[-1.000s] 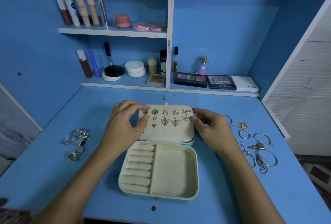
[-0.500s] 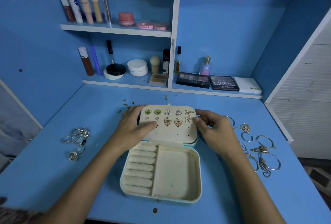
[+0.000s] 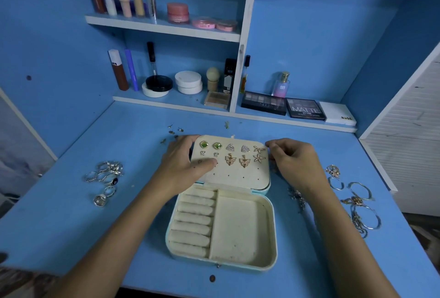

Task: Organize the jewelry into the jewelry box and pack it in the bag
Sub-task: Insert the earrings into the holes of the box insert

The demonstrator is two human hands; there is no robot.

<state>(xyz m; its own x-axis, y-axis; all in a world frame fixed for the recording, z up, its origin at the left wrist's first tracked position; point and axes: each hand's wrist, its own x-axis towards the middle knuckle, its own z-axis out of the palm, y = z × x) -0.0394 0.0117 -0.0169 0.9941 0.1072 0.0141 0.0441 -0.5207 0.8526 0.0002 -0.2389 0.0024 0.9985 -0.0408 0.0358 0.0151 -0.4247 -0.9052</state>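
Observation:
The pale blue jewelry box [image 3: 274, 226] lies open at the middle of the desk, its cream ring rolls and tray bare. Its raised lid panel [image 3: 238, 176] carries several pairs of stud earrings [image 3: 244, 160]. My left hand [image 3: 183, 166] grips the lid's left edge, and its thumb presses on the panel over a small earring. My right hand [image 3: 291, 159] holds the lid's right edge with curled fingers beside the starfish studs. Silver rings [image 3: 107, 173] lie in a heap to the left. Bracelets and bangles [image 3: 359, 192] lie to the right.
Loose small studs [image 3: 175, 129] lie on the desk behind the box, and a chain [image 3: 296, 196] sits by my right wrist. A coin [image 3: 212, 278] lies near the front edge. Shelves at the back hold cosmetics and eyeshadow palettes [image 3: 263, 103]. No bag is in view.
My left thumb has slid right and down across the lid panel onto a small earring. The hand's fingers came off the lid's top corner, uncovering the loose studs behind. My right hand barely moved.

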